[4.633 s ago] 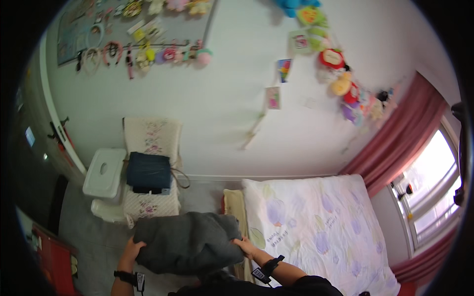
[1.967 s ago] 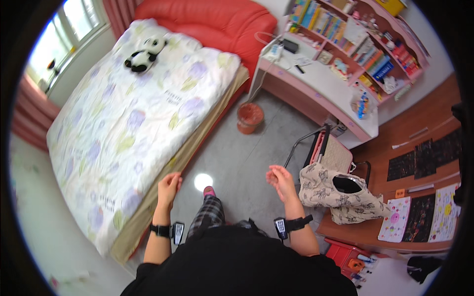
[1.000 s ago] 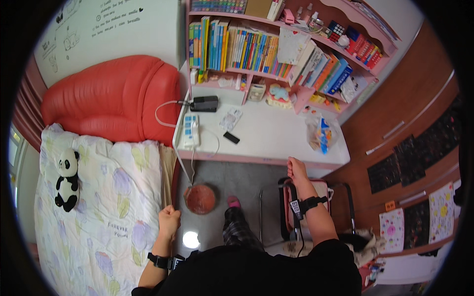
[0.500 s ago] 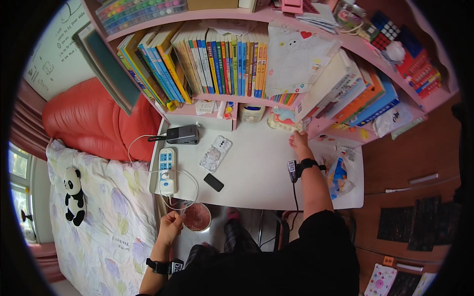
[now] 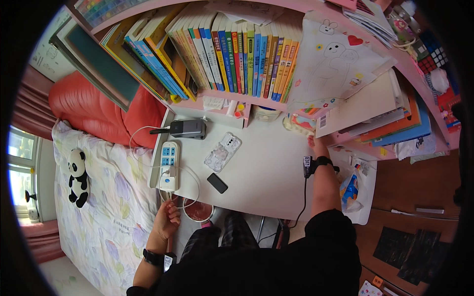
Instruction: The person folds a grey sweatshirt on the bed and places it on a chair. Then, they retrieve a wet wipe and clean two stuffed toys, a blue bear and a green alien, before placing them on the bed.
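My left hand (image 5: 167, 220) is at the desk's front left edge, its fingers closed on a thin white cable (image 5: 198, 186). That cable loops over a white power strip (image 5: 169, 165) with blue sockets. A power bank (image 5: 187, 129), dark grey with a black plug at its side, lies behind the strip. My right hand (image 5: 317, 143) reaches to the back right of the desk, under the leaning books. Beside it sits a small colourful ornament (image 5: 299, 124); whether they touch is unclear, and most of the fingers are hidden.
On the white desk (image 5: 256, 163) lie a patterned phone case (image 5: 223, 151) and a small black device (image 5: 217, 183). A plastic bag (image 5: 351, 187) sits at the right. Pink shelves with books (image 5: 247, 59) overhang the back. A pink bin (image 5: 198, 211) stands below the front edge.
The view has moved closer to the shelf. My left hand has come nearer the power strip's lower end. My right hand has gone further under the books, hiding more of its fingers.
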